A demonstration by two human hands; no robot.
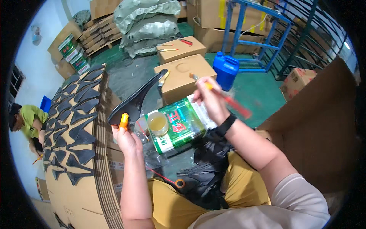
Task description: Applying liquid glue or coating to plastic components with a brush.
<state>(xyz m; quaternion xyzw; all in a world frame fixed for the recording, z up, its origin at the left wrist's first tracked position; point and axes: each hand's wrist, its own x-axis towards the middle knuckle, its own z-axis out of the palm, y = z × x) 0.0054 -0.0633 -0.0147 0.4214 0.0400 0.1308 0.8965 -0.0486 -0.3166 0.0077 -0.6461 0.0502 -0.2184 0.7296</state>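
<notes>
My left hand (129, 140) grips the wide end of a glossy black bicycle saddle shell (131, 100), whose narrow nose points up and to the right. An orange cover sits on the thumb. In my right hand (213, 101) is a brush (238, 107) with a red handle, blurred by motion; its bristle end lies up and left of the fingers, apart from the shell. Between my hands, a clear cup (158, 124) of yellowish liquid stands on a green and white tin (183, 128).
Two cardboard boxes (194, 66) carry brushes ahead, beside a blue jerrycan (226, 70). Several black saddle-like pieces (82, 133) lie on stacked cardboard to the left, past which a person in a yellow-green top (32, 118) bends down. A tall cardboard wall (316, 114) stands right.
</notes>
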